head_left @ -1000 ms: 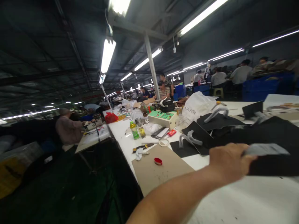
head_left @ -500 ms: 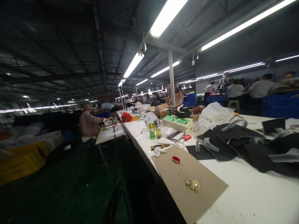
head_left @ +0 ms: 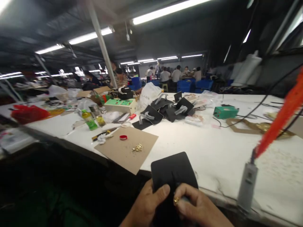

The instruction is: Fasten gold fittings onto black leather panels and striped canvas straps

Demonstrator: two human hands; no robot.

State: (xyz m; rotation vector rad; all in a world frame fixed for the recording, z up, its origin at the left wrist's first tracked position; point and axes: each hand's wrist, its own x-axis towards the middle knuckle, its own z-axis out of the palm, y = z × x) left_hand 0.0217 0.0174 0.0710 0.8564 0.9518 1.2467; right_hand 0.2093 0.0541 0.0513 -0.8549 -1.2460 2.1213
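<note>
In the head view, a black panel is being held up at the near edge of a white table; whether the table is being touched by it cannot be told. Its left side is being gripped by the left hand, the thumb being pressed flat on the face. A small gold piece is being pinched between thumb and index finger of the right hand, close over the panel near a dark slit; contact with the panel cannot be made out. Farther off, a heap of gold pieces and a red ring are being borne by a brown board, beyond which loose black pieces are being left piled on the table.
</note>
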